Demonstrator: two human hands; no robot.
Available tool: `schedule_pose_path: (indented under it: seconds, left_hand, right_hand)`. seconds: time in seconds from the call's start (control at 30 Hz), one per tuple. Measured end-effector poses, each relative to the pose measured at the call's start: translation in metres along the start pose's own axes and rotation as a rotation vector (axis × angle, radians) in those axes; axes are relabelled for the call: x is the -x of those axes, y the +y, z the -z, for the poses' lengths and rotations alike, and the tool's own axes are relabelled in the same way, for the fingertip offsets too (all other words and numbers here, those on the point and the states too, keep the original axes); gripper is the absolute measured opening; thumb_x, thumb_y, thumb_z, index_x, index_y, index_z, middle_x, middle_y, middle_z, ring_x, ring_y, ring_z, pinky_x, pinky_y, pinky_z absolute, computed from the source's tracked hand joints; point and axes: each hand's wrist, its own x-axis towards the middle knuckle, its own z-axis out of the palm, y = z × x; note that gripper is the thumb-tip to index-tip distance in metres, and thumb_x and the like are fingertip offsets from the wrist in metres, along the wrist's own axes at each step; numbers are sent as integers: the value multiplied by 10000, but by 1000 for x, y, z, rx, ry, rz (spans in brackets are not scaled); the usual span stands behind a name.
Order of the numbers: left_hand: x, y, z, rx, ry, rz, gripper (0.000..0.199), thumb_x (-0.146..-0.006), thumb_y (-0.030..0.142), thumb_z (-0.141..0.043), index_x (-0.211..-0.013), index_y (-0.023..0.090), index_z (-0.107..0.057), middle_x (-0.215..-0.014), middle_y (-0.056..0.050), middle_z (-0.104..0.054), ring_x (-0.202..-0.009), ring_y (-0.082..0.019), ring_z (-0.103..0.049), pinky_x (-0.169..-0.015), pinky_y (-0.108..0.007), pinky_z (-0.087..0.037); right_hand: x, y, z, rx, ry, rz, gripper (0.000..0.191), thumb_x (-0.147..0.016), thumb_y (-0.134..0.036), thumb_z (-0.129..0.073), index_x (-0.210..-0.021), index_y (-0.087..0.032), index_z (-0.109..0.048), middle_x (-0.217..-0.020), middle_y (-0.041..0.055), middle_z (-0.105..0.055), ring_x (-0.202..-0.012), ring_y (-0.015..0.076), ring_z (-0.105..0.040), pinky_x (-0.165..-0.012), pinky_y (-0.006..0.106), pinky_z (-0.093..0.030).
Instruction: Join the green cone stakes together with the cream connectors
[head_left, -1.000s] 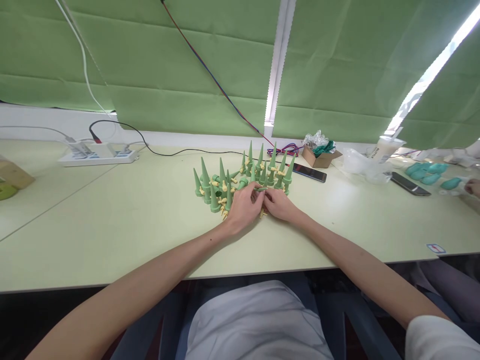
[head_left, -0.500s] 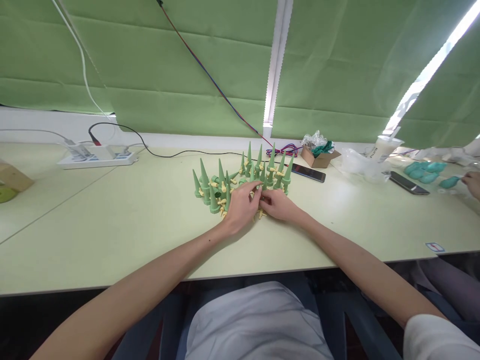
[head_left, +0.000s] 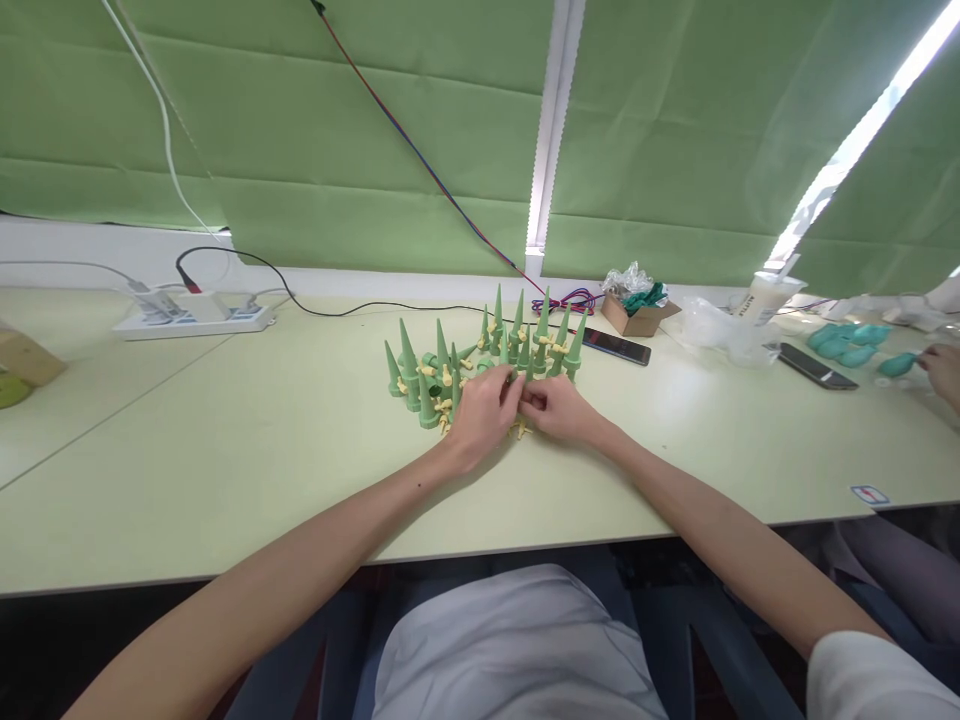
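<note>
Several green cones [head_left: 427, 405] stand upright in a cluster at the middle of the table, with small yellow pieces [head_left: 446, 376] fitted on or lying among them. My left hand [head_left: 484, 408] is at the front of the cluster, its thumb and fingers pinched together. Touching or nearly touching it, my right hand [head_left: 559, 408] is closed too, fingertips meeting those of the left. Whatever small thing lies between the fingertips is hidden. A few yellow pieces [head_left: 521, 430] lie on the table just below the hands.
Behind the cones lie a phone [head_left: 616, 346], coiled wires [head_left: 574, 300] and a small cardboard box [head_left: 637, 315]. A power strip [head_left: 195, 322] is at the left. To the right are a cup [head_left: 769, 295], another phone [head_left: 816, 366], teal pieces [head_left: 847, 343] and another person's hand [head_left: 942, 368].
The fingers of my left hand have curled in a little, and the green tip seen at them is now hidden. Both hands stay in nearly the same place.
</note>
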Motion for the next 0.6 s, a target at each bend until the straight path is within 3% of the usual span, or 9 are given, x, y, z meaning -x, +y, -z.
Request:
schedule_pose_path:
  seconds: [0.1, 0.3, 0.6]
  left_hand:
    - [1, 3, 2, -18, -51, -22, 302, -1011, 292, -453, -723, 204, -469, -701, -21, -583, -625, -151, -491, -620, -298, -374]
    - [-1, 0, 1, -23, -182, 82, 317, -1017, 277, -425, -709, 211, -448, -724, -50, -610, -672, -188, -551, -632, -322, -385]
    - [-1, -3, -1, -4, -183, 123, 321, -1018, 275, -425, -703, 222, -393, -718, -44, -585, -680, -192, -549, -627, -325, -366]
  right_hand:
    - [1, 0, 0, 18, -61, 21, 291, -746, -226, -543, -547, -216, -332, -490, -54, -376, -503, 93, -292, -525, 265, -265]
    - [2, 0, 2, 30, -97, 28, 263, -751, -252, -588, -568, -207, -404, -508, -51, -438, -502, 92, -357, -536, 259, -291]
    - [4, -2, 4, -1, -146, 12, 236, -763, -288, -679, -622, -185, -520, -546, -50, -505, -517, 91, -428, -552, 244, -323]
